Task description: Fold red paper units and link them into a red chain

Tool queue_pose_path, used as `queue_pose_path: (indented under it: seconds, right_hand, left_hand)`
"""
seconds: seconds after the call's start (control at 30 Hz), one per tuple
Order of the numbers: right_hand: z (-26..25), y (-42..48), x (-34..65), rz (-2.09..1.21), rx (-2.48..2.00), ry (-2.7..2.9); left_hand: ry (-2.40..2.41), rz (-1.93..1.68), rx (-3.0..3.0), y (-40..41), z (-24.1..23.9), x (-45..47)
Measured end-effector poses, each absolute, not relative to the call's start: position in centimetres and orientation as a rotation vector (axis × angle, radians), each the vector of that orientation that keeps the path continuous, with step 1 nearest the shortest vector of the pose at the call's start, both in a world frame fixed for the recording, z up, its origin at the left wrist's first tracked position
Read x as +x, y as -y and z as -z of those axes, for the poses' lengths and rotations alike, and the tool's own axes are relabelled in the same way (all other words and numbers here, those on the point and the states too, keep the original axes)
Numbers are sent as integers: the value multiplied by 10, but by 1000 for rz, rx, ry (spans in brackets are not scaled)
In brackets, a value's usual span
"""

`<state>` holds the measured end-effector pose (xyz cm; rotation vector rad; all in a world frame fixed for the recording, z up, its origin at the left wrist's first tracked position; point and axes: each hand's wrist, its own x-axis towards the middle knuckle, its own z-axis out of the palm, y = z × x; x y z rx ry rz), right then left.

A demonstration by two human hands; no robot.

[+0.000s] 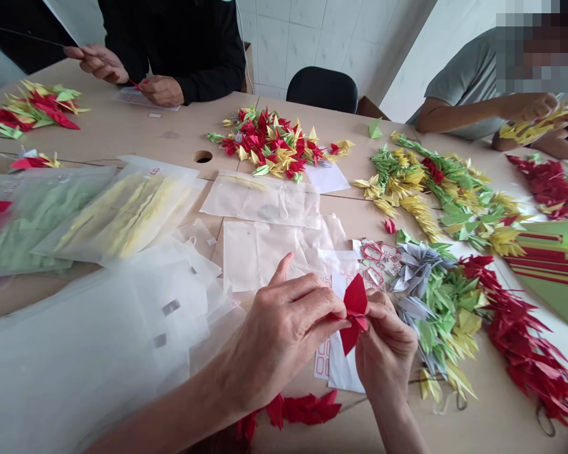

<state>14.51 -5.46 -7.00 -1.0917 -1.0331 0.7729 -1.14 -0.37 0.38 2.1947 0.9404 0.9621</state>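
A folded red origami crane (355,309) is held up between both hands above the table, its two pointed wings spread up and down. My left hand (291,321) pinches its left side with thumb and fingertips. On the other side my right hand (385,340) grips the crane with thumb and bent fingers. Below the wrists, at the table's near edge, lie several red folded cranes (307,408). Under the hands are a white paper sheet (343,366) and a sheet of red-outlined labels (322,359).
Clear plastic bags (99,340) cover the left, some filled with yellow folded paper (127,211). A mixed pile of cranes (274,142) sits mid-table. Strung red cranes (525,340) and green ones (442,321) lie right. Two people work opposite; a black chair (322,89) stands between them.
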Motion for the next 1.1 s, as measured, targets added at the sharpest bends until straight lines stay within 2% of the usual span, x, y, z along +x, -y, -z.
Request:
queue_pose_path:
  seconds: [0.23,0.77,1.1]
  right_hand:
    - [69,54,144,-754,-1092,1030]
    - [61,51,152,-351,-1126,1285]
    - [59,50,156,-381,-1178,1361]
  left_hand:
    - [-961,-943,2125,5,-8,-11]
    - [-927,-913,2064,5,-11,-14]
    - [-952,-934,2109,5,-9,-13]
